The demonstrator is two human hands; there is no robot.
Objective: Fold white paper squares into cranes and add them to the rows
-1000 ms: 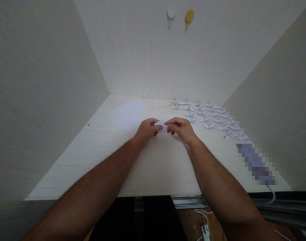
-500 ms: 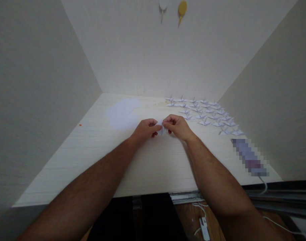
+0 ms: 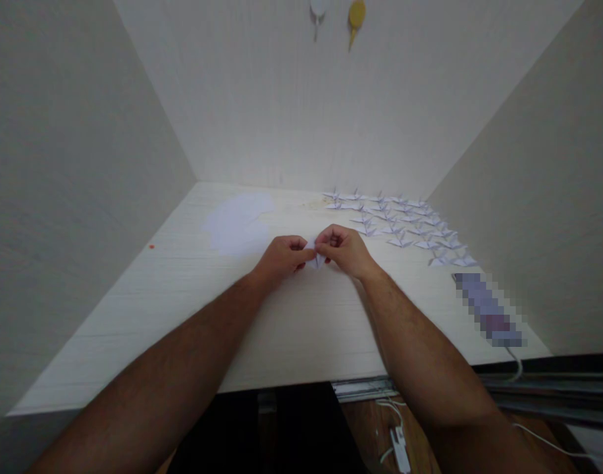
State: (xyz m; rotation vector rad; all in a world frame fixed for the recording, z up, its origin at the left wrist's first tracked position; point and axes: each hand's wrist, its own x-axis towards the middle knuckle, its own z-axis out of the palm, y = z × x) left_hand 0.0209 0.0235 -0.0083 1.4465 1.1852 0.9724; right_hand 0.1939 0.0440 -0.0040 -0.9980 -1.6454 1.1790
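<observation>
A small folded piece of white paper (image 3: 315, 261) is pinched between my two hands, just above the middle of the table. My left hand (image 3: 284, 257) grips its left side between thumb and fingers. On the opposite side, my right hand (image 3: 345, 250) pinches the upper right part with thumb and forefinger. Fingers cover much of the paper, so its full shape is hidden. Several white folded paper cranes (image 3: 393, 229) stand in rows to the right, beyond my right hand. Loose white paper (image 3: 239, 224) lies spread beyond my left hand.
The pale table (image 3: 301, 336) has walls on three sides. A blurred-out flat device (image 3: 488, 309) with a cable lies at the right edge. A small orange spot (image 3: 152, 247) is at the left. Two hooks, one yellow (image 3: 357, 14), are on the back wall. A power strip (image 3: 400, 450) lies below.
My right hand has shifted slightly on the paper, its fingertips now closer to the left thumb. The whole view has moved a little; the cranes and loose paper stay in place.
</observation>
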